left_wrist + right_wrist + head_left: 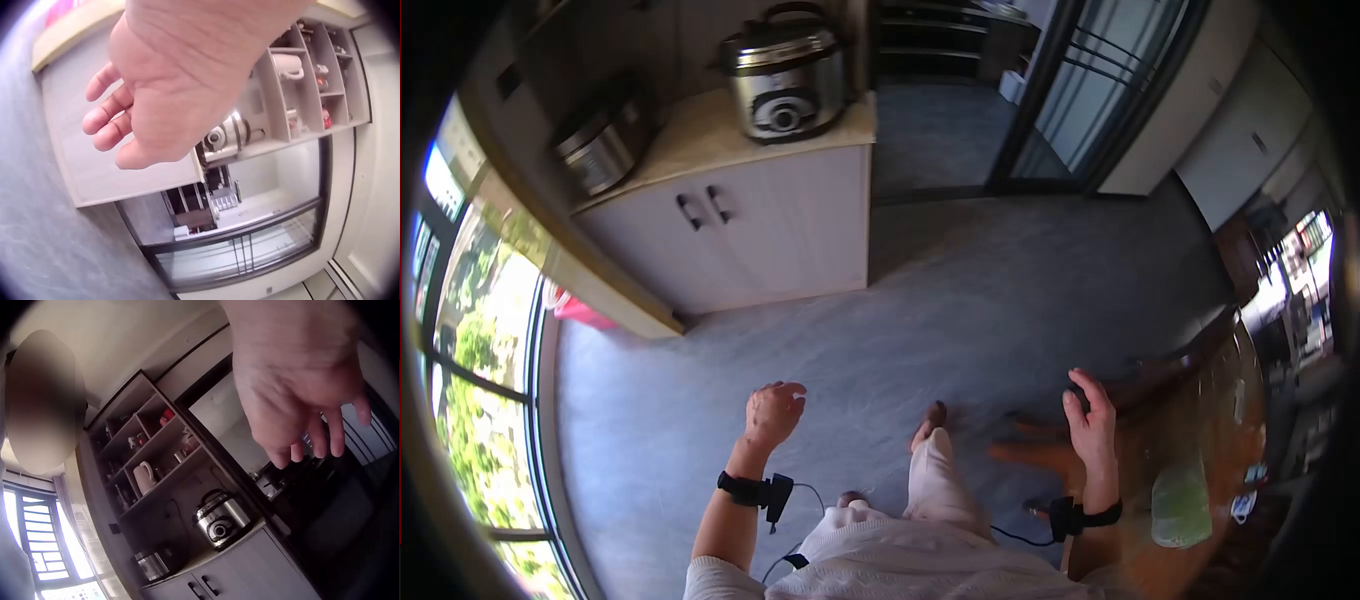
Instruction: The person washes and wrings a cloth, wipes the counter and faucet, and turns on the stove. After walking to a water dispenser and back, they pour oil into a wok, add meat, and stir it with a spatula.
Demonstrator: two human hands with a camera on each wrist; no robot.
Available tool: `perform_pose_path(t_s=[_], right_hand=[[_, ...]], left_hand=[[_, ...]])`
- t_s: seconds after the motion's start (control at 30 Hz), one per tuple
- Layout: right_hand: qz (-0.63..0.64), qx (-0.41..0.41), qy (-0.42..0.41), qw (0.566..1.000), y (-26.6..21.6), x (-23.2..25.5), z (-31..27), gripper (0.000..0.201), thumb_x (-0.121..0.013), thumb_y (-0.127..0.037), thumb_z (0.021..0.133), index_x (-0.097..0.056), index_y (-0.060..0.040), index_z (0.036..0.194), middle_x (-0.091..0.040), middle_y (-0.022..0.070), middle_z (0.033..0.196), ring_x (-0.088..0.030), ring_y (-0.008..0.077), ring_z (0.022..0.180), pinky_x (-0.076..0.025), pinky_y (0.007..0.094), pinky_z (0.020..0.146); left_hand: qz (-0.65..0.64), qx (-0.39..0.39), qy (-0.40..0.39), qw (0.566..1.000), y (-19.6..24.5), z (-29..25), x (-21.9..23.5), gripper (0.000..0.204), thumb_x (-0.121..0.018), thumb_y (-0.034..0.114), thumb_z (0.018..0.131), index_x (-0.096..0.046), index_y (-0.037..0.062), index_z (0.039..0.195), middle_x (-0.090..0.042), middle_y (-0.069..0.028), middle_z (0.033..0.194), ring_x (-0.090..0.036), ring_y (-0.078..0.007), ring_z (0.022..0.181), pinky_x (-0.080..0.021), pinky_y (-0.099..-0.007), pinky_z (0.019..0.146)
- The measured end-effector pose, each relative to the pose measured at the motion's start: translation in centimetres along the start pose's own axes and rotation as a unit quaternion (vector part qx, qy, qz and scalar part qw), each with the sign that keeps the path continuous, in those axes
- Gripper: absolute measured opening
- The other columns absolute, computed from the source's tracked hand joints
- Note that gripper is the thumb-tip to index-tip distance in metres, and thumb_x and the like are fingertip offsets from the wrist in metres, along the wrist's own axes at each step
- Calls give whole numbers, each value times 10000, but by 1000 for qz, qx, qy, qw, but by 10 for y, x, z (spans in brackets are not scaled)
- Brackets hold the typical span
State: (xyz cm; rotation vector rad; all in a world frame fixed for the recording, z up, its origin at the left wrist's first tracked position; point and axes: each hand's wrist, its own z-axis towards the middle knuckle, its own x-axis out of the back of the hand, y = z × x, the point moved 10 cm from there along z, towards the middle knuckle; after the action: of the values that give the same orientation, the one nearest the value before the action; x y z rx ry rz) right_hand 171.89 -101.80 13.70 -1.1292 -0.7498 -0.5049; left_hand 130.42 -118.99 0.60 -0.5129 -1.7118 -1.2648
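My left hand [774,414] hangs over the grey floor with its fingers loosely bent and holds nothing. In the left wrist view the same hand [169,94] overlaps the pale cabinet door. On the other side my right hand [1092,428], also without anything in it, is held out near the edge of the wooden table [1135,490]. Its fingers hang relaxed in the right wrist view, where the hand [300,387] crosses the dark doorway. Both wrists wear black straps with small devices and cables.
Ahead stands a low cabinet [770,235] bearing a pressure cooker [785,80] and another steel appliance [605,140]. Shelves above hold a pink jug [144,477]. A sliding glass door [1065,105] is at the back right, windows at left. A greenish container [1180,508] sits on the table.
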Motion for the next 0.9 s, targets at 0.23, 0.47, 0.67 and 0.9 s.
perform_pose_path(t_s=[0.23, 0.47, 0.67, 0.9], right_hand=[[25, 29, 49, 998, 65, -2, 201, 292, -633, -152, 817, -586, -69, 1092, -590, 136, 1122, -558, 315, 1033, -448, 369, 873], [41, 116, 1, 992, 49, -53, 426, 280, -644, -150, 804, -590, -64, 1065, -606, 149, 1086, -579, 332, 987, -471, 381, 843], [-3, 181, 1, 984, 54, -85, 581, 299, -661, -122, 773, -593, -56, 1056, -608, 170, 1067, -589, 334, 960, -476, 376, 829], [-15, 40, 21, 999, 146, -80, 736, 309, -631, -171, 783, -598, -57, 1069, -606, 176, 1067, -574, 344, 997, -464, 380, 835]], left_hand=[[-28, -23, -19, 999, 71, 183, -66, 131, -621, 151, 741, -681, 141, 857, -628, -84, 736, -617, -278, 685, -494, -364, 634], [-41, 56, -45, 997, 92, 332, -85, 166, -639, 186, 732, -687, 159, 889, -638, -82, 744, -623, -262, 703, -501, -358, 661], [-48, 29, -65, 996, 120, 513, -116, 156, -642, 233, 724, -701, 175, 856, -647, -51, 705, -633, -234, 674, -514, -346, 649], [-65, -125, -78, 987, 236, 764, -132, 174, -571, 209, 754, -679, 162, 881, -643, -89, 779, -620, -287, 766, -499, -402, 705]])
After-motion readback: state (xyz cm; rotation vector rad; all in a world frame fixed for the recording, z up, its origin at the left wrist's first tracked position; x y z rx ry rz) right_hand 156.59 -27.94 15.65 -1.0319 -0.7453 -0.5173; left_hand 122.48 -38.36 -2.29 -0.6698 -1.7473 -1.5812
